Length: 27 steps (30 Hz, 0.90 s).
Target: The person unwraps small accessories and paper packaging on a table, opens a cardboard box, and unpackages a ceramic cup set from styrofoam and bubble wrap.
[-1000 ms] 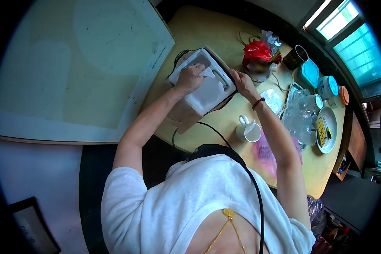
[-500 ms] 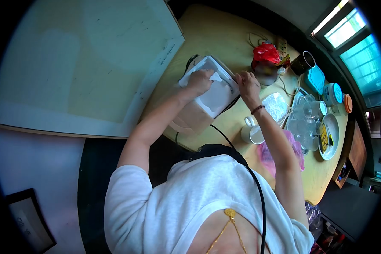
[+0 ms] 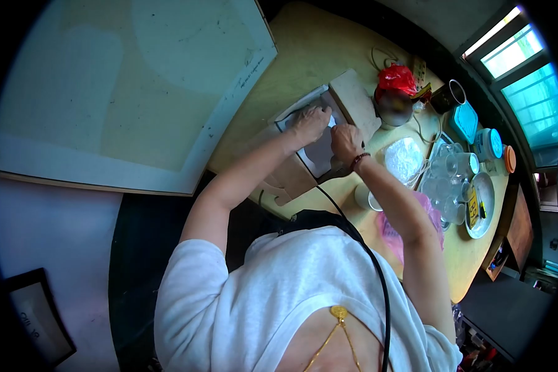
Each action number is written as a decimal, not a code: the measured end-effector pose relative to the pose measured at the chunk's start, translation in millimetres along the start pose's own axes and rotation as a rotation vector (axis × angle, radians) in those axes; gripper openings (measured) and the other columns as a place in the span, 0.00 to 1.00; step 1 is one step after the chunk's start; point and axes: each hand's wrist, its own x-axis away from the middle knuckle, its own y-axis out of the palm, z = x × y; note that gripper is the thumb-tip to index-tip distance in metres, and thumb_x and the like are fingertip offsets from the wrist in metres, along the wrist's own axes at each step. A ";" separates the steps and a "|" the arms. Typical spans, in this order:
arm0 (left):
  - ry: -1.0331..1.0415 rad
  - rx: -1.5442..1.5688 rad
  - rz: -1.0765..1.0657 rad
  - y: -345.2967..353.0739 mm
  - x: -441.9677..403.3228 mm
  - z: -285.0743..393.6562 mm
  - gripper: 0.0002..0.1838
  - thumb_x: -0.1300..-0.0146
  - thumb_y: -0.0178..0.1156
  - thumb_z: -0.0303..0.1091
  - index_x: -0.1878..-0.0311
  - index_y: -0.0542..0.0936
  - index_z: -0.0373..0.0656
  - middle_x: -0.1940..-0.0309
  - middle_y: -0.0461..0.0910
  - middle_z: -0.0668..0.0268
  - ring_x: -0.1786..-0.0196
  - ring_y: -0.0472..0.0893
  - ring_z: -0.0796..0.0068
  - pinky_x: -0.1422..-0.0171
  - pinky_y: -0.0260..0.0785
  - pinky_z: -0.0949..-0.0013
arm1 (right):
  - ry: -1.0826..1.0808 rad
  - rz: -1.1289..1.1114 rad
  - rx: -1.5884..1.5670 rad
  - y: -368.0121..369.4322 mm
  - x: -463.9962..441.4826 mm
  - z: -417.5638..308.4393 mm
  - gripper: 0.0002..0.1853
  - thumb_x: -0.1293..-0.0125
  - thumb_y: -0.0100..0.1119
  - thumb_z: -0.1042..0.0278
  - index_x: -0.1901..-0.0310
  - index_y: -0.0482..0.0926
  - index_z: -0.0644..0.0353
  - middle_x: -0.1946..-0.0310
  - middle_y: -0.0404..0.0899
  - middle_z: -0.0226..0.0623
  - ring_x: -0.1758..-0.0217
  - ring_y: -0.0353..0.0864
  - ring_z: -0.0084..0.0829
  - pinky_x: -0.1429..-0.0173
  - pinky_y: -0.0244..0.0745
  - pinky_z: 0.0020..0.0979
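An open cardboard box [image 3: 289,178] with a white interior stands tilted on the table. My left hand [image 3: 312,126] is over the box opening, fingers closed on a thin white piece [image 3: 333,120] that looks like paper or plastic. Close beside it, my right hand [image 3: 347,144] is closed like a fist over the opening, and what its fingers hold is hidden. A wide cardboard flap [image 3: 354,102] stands out from the far right side of the box. Just below my right wrist is a white mug [image 3: 366,197], partly covered by my forearm.
On the right of the table [image 3: 304,43] are a pink plastic bag [image 3: 394,232], a clear wrapped bundle [image 3: 404,158], several glasses [image 3: 445,167], a plate [image 3: 485,220] and a red bag [image 3: 397,79]. A large pale board [image 3: 136,93] lies at left. A black cable [image 3: 332,198] runs towards my body.
My right hand has moved left, from the box's right edge to beside my left hand. The right flap now stands out in view. My left hand has shifted slightly right.
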 end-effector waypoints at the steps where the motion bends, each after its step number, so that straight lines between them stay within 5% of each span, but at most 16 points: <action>1: -0.039 0.009 -0.081 -0.2 -0.3 0.7 0.14 0.52 0.62 0.31 0.64 0.69 0.38 0.67 0.76 0.52 0.57 0.76 0.56 0.57 0.70 0.56 | 0.013 0.053 -0.047 6.2 4.9 -1.6 0.04 0.53 0.56 0.70 0.77 0.79 0.60 0.76 0.79 0.42 0.69 0.81 0.38 0.66 0.75 0.34; 7: 0.042 -0.039 -0.124 -20.5 -2.5 -0.9 0.15 0.48 0.61 0.37 0.62 0.71 0.40 0.71 0.77 0.57 0.67 0.78 0.57 0.65 0.72 0.61 | 0.153 0.247 -0.279 21.9 10.4 2.9 0.10 0.50 0.58 0.63 0.73 0.75 0.62 0.76 0.78 0.45 0.68 0.78 0.44 0.62 0.73 0.40; 9: 0.406 0.111 0.242 -43.5 2.7 3.4 0.16 0.48 0.61 0.37 0.58 0.72 0.41 0.69 0.78 0.62 0.68 0.78 0.58 0.68 0.71 0.62 | 0.258 0.264 -0.311 21.4 8.1 8.1 0.10 0.50 0.58 0.63 0.75 0.75 0.62 0.77 0.77 0.46 0.69 0.78 0.45 0.62 0.72 0.41; 11: 0.389 0.071 0.390 -79.9 12.9 3.3 0.18 0.49 0.61 0.36 0.54 0.72 0.41 0.66 0.77 0.62 0.67 0.77 0.60 0.64 0.70 0.64 | 0.266 0.317 -0.339 6.4 8.2 15.6 0.10 0.51 0.59 0.63 0.75 0.75 0.62 0.77 0.77 0.46 0.69 0.77 0.46 0.62 0.71 0.42; 13: 0.100 -0.030 0.664 -98.3 22.7 -7.8 0.18 0.49 0.59 0.39 0.57 0.73 0.41 0.62 0.76 0.58 0.57 0.75 0.58 0.51 0.66 0.58 | 0.268 0.370 -0.367 -8.5 9.9 20.9 0.10 0.51 0.59 0.63 0.75 0.76 0.62 0.77 0.77 0.47 0.69 0.77 0.47 0.62 0.71 0.42; 15: -0.042 0.145 0.767 -102.5 26.4 -38.9 0.20 0.45 0.58 0.44 0.54 0.74 0.41 0.59 0.75 0.58 0.53 0.73 0.61 0.48 0.63 0.59 | 0.321 0.416 -0.469 -20.3 7.3 28.1 0.10 0.52 0.60 0.63 0.76 0.76 0.62 0.77 0.76 0.48 0.69 0.77 0.47 0.62 0.71 0.43; 17: -0.449 0.670 0.665 -92.2 38.0 -83.8 0.25 0.42 0.53 0.55 0.51 0.74 0.43 0.59 0.76 0.61 0.51 0.72 0.65 0.48 0.63 0.58 | 0.263 0.463 -0.498 -32.7 6.7 37.2 0.11 0.52 0.61 0.63 0.75 0.77 0.63 0.78 0.77 0.47 0.70 0.77 0.46 0.64 0.71 0.41; 18: -0.449 0.666 0.671 -90.4 44.6 -100.7 0.25 0.42 0.53 0.55 0.51 0.74 0.43 0.59 0.76 0.61 0.51 0.72 0.65 0.48 0.63 0.58 | 0.280 0.448 -0.561 -44.1 6.9 40.2 0.12 0.52 0.61 0.62 0.75 0.77 0.64 0.78 0.77 0.47 0.71 0.77 0.46 0.64 0.71 0.39; 20: -0.853 1.368 0.330 -85.4 58.1 -123.2 0.34 0.42 0.45 0.65 0.45 0.70 0.46 0.53 0.74 0.62 0.48 0.70 0.66 0.46 0.62 0.56 | 0.257 0.445 -0.679 -53.5 5.9 49.3 0.14 0.51 0.62 0.62 0.73 0.78 0.67 0.81 0.76 0.42 0.76 0.77 0.38 0.68 0.70 0.34; 23: -0.843 1.495 0.047 -53.3 61.0 -120.2 0.41 0.44 0.39 0.71 0.39 0.63 0.47 0.46 0.68 0.63 0.45 0.69 0.65 0.43 0.60 0.52 | 0.156 0.334 -0.987 -57.3 2.0 57.1 0.15 0.51 0.62 0.62 0.69 0.78 0.68 0.83 0.75 0.37 0.78 0.74 0.28 0.70 0.68 0.30; 25: -0.650 1.664 0.041 -76.6 60.6 -83.9 0.44 0.45 0.39 0.72 0.35 0.56 0.48 0.40 0.61 0.64 0.42 0.66 0.64 0.41 0.59 0.52 | 0.129 0.292 -1.043 -46.3 -3.5 61.4 0.17 0.51 0.62 0.61 0.67 0.78 0.69 0.83 0.72 0.32 0.77 0.70 0.20 0.71 0.65 0.26; 27: -0.574 1.757 0.087 -70.0 61.0 -85.6 0.40 0.42 0.38 0.70 0.37 0.60 0.48 0.40 0.63 0.64 0.39 0.64 0.63 0.39 0.57 0.53 | 0.038 0.279 -1.027 -33.9 -5.9 64.9 0.18 0.51 0.63 0.60 0.67 0.78 0.69 0.83 0.72 0.31 0.77 0.69 0.19 0.71 0.65 0.24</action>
